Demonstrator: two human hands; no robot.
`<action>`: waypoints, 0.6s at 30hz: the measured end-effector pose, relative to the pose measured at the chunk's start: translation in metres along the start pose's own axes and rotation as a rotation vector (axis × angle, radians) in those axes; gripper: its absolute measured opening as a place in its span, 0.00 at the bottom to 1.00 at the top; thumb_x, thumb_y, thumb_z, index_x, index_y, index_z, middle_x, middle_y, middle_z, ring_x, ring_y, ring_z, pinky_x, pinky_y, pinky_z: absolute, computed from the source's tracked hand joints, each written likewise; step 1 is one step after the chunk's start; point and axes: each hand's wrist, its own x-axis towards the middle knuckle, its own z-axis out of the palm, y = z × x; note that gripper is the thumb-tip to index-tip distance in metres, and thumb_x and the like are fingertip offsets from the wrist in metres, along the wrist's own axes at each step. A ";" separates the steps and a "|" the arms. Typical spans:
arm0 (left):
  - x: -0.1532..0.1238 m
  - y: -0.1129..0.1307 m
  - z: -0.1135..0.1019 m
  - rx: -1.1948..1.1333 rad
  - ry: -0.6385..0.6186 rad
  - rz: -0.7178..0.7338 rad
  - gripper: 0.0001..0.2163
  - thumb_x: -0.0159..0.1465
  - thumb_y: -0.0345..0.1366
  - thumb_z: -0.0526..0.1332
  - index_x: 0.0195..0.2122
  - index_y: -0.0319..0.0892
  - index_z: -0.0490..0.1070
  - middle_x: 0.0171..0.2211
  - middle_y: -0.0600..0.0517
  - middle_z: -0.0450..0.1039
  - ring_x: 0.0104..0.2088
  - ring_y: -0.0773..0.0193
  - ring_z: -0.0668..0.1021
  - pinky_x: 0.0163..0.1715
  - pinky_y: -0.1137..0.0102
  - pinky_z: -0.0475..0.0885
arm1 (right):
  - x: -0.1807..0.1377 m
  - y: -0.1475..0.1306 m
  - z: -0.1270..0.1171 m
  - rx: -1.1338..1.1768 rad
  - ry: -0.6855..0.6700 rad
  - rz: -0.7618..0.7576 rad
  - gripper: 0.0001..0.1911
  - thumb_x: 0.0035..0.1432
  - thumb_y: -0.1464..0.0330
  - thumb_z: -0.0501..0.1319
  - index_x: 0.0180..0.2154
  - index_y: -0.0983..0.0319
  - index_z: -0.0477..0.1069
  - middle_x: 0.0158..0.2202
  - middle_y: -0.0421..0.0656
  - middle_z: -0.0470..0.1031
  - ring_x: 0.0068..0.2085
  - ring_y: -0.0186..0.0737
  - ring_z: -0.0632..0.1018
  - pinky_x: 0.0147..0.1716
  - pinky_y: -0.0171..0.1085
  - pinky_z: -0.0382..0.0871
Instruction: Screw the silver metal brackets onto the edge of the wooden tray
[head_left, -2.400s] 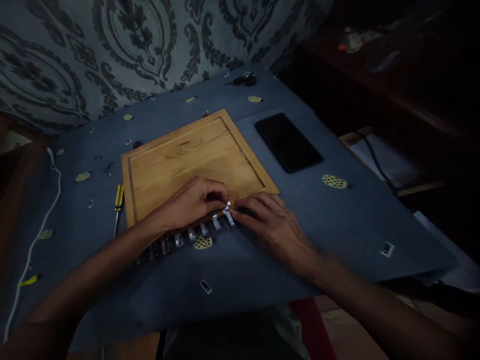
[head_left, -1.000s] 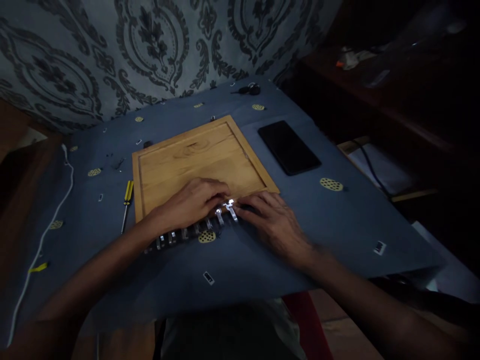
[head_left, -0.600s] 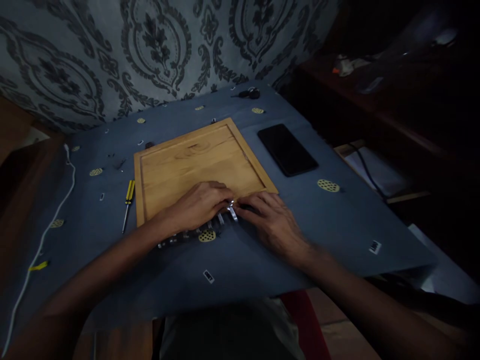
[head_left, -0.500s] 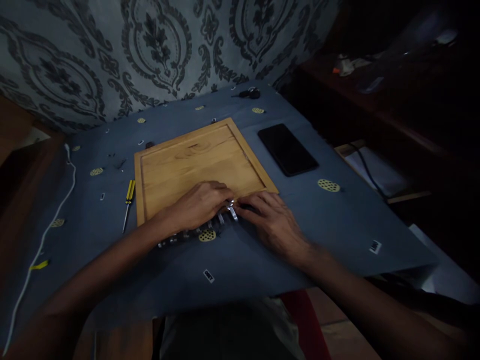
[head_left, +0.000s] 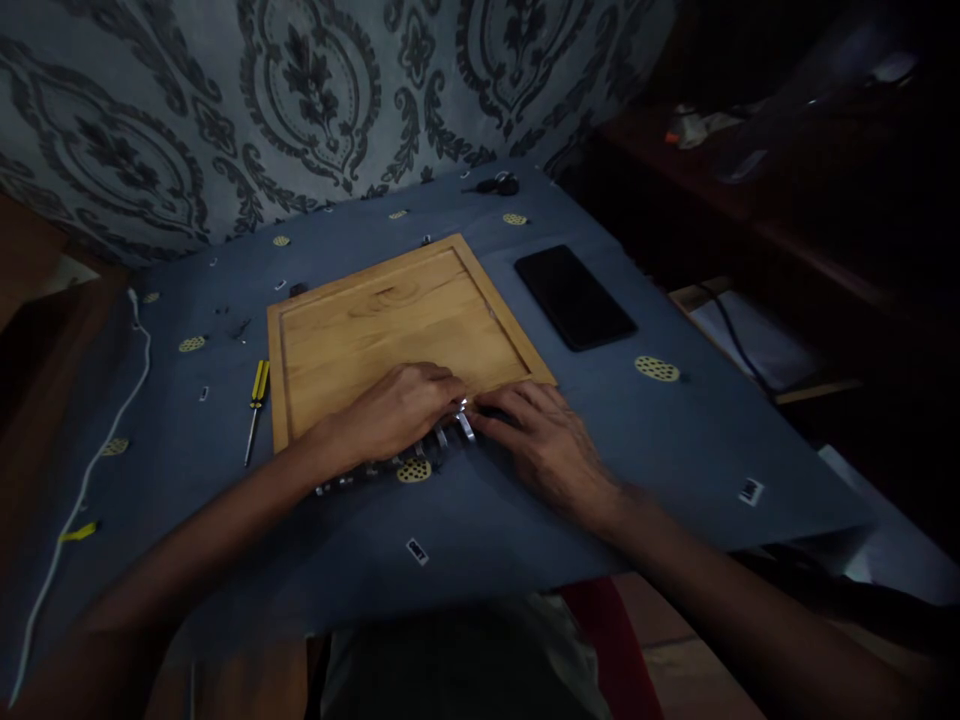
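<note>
A framed wooden panel (head_left: 382,310) lies flat on the blue cloth, with a row of shiny metal hooks (head_left: 441,437) along its near edge. My left hand (head_left: 405,405) rests over that edge, its fingertips closed at the rightmost hook (head_left: 466,425). On the other side of this hook, my right hand (head_left: 547,440) has its thumb and fingers bent together by the panel's near right corner. A dark gap shows between its thumb and forefinger; what it pinches there is hidden. The left hand and forearm cover part of the hook row.
A yellow-handled screwdriver (head_left: 256,410) lies left of the panel, a black phone (head_left: 575,297) to its right. Small dark keys (head_left: 499,185) sit at the back. A white cable (head_left: 94,465) runs down the left side. The table's cloth (head_left: 510,560) reaches the front edge.
Both hands stay in nearly the same place at the hook. The whole view has shifted very slightly; nothing else has visibly moved.
</note>
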 end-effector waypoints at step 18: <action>-0.003 0.002 0.001 0.007 0.015 -0.024 0.07 0.70 0.26 0.61 0.45 0.38 0.78 0.40 0.46 0.81 0.42 0.58 0.83 0.41 0.68 0.76 | 0.000 0.000 -0.001 -0.025 0.019 -0.033 0.21 0.66 0.80 0.56 0.53 0.57 0.78 0.46 0.45 0.81 0.47 0.46 0.74 0.46 0.44 0.68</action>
